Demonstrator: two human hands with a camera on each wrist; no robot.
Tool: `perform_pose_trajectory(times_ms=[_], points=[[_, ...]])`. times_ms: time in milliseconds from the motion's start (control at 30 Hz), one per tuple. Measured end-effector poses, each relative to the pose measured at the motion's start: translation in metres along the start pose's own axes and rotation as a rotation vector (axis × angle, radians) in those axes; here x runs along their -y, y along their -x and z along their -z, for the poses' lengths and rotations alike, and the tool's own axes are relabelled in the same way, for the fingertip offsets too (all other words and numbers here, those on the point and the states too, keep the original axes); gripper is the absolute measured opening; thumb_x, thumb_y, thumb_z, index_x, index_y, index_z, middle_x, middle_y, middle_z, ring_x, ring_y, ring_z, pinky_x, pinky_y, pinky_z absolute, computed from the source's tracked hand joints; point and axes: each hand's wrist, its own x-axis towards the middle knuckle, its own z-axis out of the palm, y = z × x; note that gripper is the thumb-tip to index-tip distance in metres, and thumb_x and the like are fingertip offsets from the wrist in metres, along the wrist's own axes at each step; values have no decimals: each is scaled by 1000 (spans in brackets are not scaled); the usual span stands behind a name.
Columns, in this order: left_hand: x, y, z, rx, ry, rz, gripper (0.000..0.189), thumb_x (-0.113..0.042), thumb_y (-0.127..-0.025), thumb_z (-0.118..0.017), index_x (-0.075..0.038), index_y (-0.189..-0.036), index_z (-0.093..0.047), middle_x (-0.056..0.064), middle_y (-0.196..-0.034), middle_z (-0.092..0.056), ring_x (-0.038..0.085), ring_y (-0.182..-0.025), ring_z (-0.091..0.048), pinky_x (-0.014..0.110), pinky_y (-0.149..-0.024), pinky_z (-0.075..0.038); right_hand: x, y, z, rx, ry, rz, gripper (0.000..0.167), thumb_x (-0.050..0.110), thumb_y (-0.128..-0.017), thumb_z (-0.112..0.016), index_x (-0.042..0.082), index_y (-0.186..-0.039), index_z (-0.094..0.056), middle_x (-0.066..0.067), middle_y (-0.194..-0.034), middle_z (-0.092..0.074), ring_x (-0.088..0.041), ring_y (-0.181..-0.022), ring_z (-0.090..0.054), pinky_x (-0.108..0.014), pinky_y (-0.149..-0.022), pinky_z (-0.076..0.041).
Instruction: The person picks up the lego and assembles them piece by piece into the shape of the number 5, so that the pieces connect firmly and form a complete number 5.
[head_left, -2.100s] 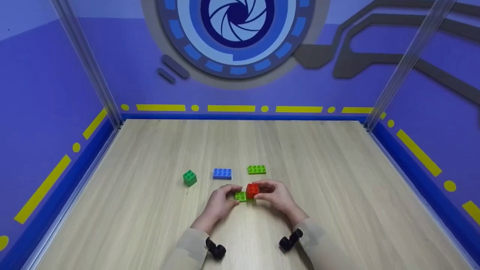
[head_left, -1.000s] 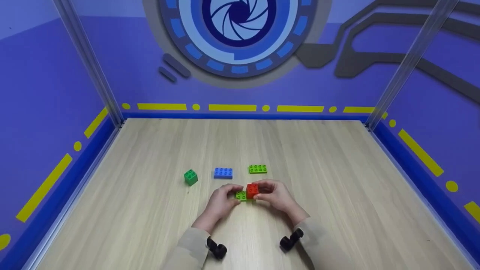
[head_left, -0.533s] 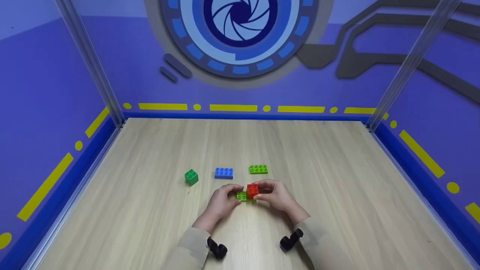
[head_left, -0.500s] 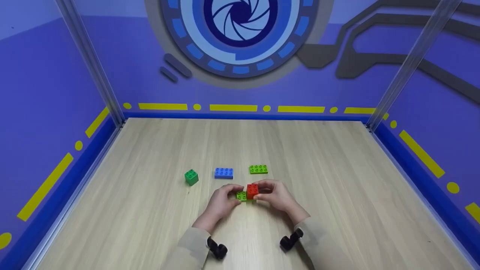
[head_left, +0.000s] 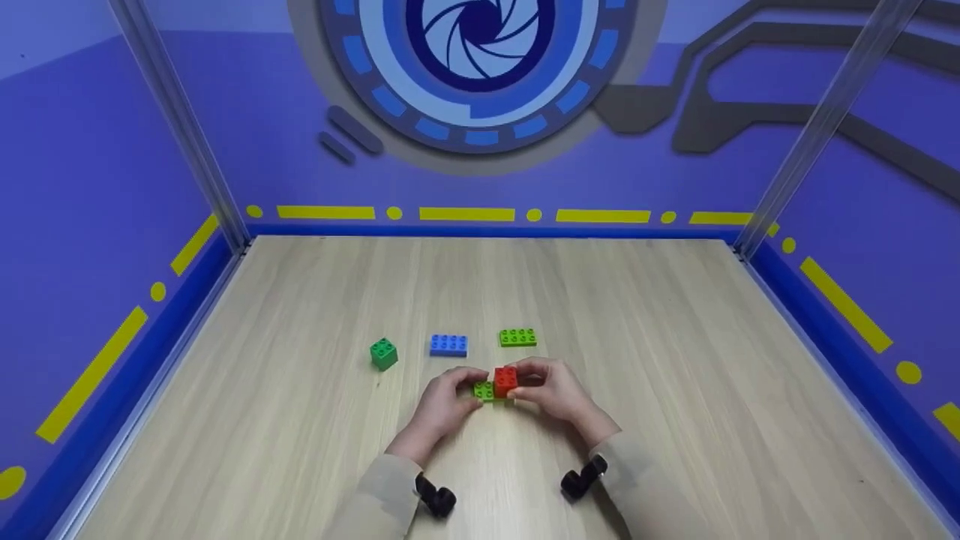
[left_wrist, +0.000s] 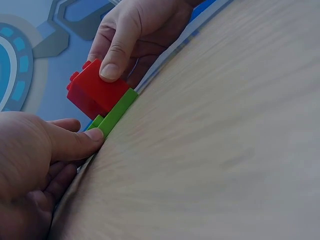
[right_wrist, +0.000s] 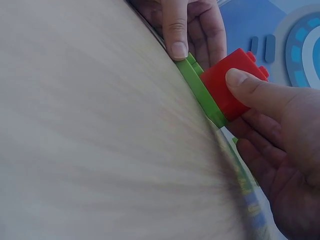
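Note:
A red toy brick [head_left: 505, 380] sits on the right part of a flat light-green brick [head_left: 484, 391] on the table, in front of the person. My right hand [head_left: 551, 390] pinches the red brick between thumb and fingers; its thumb [right_wrist: 240, 80] lies on the brick's near face. From the other side, my left hand [head_left: 444, 405] pinches the left end of the light-green brick, with its thumb [left_wrist: 90, 140] along the near side. In the left wrist view the red brick [left_wrist: 97, 87] stands upright on the thin green brick [left_wrist: 120, 111].
Behind the hands lie a dark-green cube brick [head_left: 383, 354], a flat blue brick [head_left: 448, 345] and a second flat light-green brick [head_left: 517, 337]. The wooden table [head_left: 300, 300] is enclosed by blue-purple walls at the back and both sides.
Both hands keep their holds on the red and light-green bricks in the same place. The whole head view has shifted very slightly.

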Motion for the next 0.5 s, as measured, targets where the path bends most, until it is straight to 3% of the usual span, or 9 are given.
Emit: perform_pose_trajectory(times_ms=[500], points=[[-2, -2, -1, -18, -27, -13, 41, 3, -85, -77, -8, -125, -71, 11, -128, -72, 32, -128, -62, 50, -112, -48, -3, 0, 1, 10, -34, -27, 37, 16, -84, -86, 3, -116, -74, -15, -112, -78, -27, -105, -74, -25, -93, -59]])
